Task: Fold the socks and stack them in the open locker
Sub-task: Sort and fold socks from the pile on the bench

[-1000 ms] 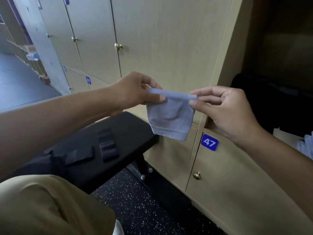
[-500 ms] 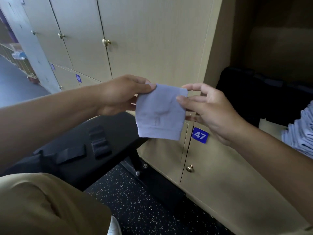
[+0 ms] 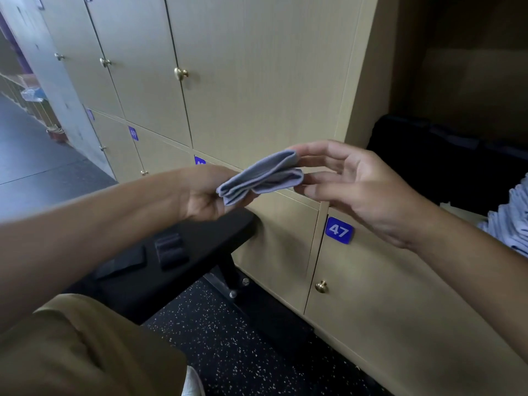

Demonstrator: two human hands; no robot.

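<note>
Where a second ago the sock (image 3: 261, 176) hung flat between both hands, it now lies doubled over in the left hand (image 3: 206, 195) — gripped there — while the right hand (image 3: 354, 187), fingers straight, merely touches its fold. Folding looks done; the locker (image 3: 457, 155) stands just right.

Closed lockers, bench, floor
Tan doors (image 3: 257, 81) with brass knobs (image 3: 181, 73); blue plate 47 (image 3: 339, 230) above a knob; black bench (image 3: 183, 252) on speckled dark floor (image 3: 243, 352); khaki trouser leg (image 3: 85, 352).
</note>
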